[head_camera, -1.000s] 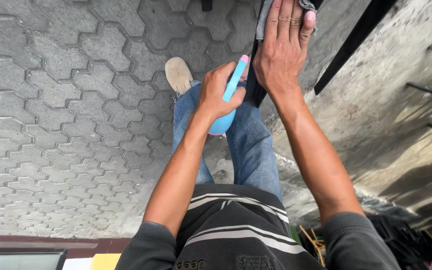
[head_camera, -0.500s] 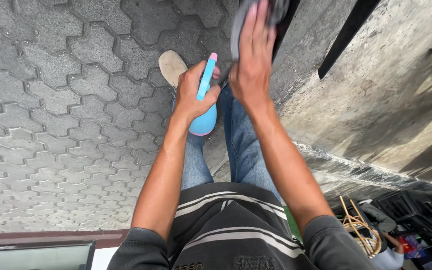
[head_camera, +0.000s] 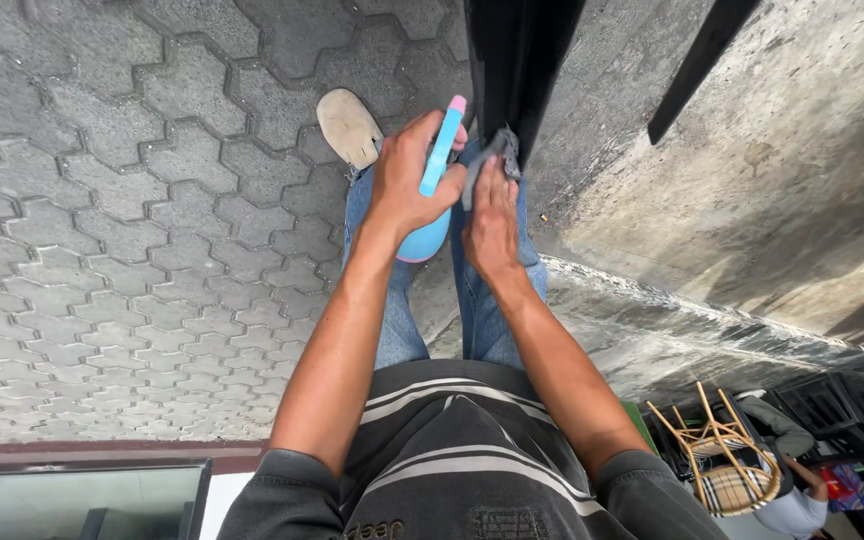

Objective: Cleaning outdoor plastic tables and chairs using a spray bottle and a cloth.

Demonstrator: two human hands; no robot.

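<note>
The left hand (head_camera: 414,180) wraps its grip around the neck of a blue spray bottle (head_camera: 432,205) with a pink tip, just left of the black post (head_camera: 514,60); the bottle looks light, smooth plastic, likely slippery when wet, best taken at the narrow neck; the right hand (head_camera: 492,225) presses a grey cloth (head_camera: 497,150) flat against the foot of the post, fingers laid together; the cloth is soft and limp, easily bunched; below the post lie grey paving stones (head_camera: 102,200).

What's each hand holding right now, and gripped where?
Left hand grips the blue spray bottle around its neck. Right hand presses a grey cloth, under its fingertips, against the black panel.
</note>
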